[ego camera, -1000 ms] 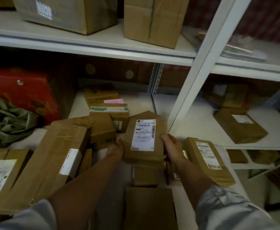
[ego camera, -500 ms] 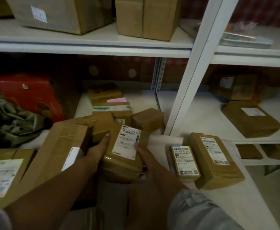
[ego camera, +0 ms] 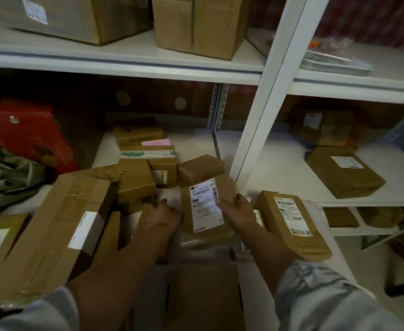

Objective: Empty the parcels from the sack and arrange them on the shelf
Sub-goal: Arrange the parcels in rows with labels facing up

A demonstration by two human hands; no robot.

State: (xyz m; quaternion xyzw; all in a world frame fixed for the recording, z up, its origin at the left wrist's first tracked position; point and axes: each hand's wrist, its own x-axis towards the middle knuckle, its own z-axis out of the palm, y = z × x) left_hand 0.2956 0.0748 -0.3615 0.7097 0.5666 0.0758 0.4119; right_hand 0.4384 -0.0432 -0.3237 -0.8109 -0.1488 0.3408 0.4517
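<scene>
**Labelled parcel held between both hands on middle shelf**

The brown parcel (ego camera: pixel 208 209) with a white shipping label facing up lies on the white shelf (ego camera: pixel 280 168), near its front edge, just left of the white upright post (ego camera: pixel 263 111). The right hand (ego camera: pixel 238 209) grips its right edge, thumb lying over the label and fingers curled around the side. The left hand (ego camera: pixel 164 215) sits at the parcel's left edge, fingers bent toward it; whether it touches or merely flanks the parcel cannot be told.

Just beyond the parcel's far end, a small unlabelled box (ego camera: pixel 199 169) rests tilted, touching or nearly touching it. Farther left stands a cluster of small cartons (ego camera: pixel 146 161), one carrying green-printed tape. To the near left a long carton (ego camera: pixel 60 225) with a white label lies at an angle. To the right, just beside the right hand, a flat labelled packet (ego camera: pixel 291 223) lies on the shelf's near corner. A plain carton (ego camera: pixel 203 297) sits nearest the camera, between the forearms.

At the far left, a red box (ego camera: pixel 26 134) stands behind crumpled green fabric (ego camera: pixel 7 177). In the right-hand bay, a wrapped parcel (ego camera: pixel 344 173) lies well apart. Two large cartons (ego camera: pixel 196 22) occupy the upper shelf.
</scene>
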